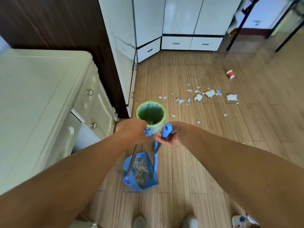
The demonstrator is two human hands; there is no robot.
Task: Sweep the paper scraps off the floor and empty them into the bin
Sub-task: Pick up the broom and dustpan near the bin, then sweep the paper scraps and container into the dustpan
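Several white and blue paper scraps [209,93] lie scattered on the wooden floor at the centre right. A round bin [150,114] with a green liner stands beside the cabinet. My left hand [133,130] grips the top of a metal-shafted handle that runs down to the blue dustpan [139,171], which stands on the floor below my hands with the broom bristles inside it. My right hand [172,137] curls round a blue handle end [166,130], whose shaft also drops toward the dustpan.
A cream dresser [41,104] fills the left side. White cabinets [177,27] line the far wall. A red and white cup [230,74] lies on the floor at the far right. My shoes [189,222] show at the bottom edge.
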